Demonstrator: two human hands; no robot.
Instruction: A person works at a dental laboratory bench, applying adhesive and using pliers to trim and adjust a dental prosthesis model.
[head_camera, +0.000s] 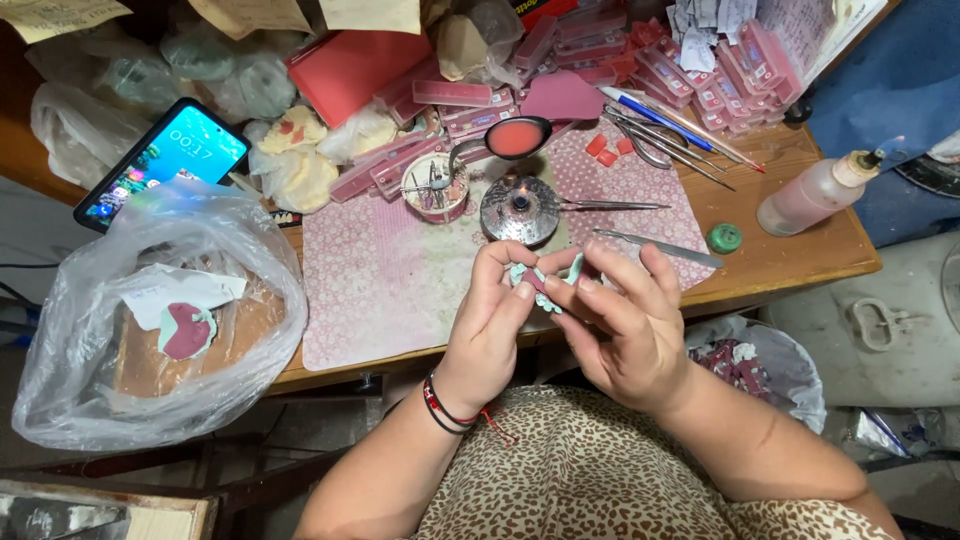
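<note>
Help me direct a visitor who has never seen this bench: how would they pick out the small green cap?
Start at the wooden table and go to its right end. Past the edge of the pink patterned mat, beside the squeeze bottle of pinkish liquid, lies the green cap. It is the only round green thing there.

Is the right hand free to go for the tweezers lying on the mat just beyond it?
Probably not at once. The right hand and left hand both pinch a small pale green piece. The tweezers lie uncovered just past the right fingers, so the path itself looks open.
</note>
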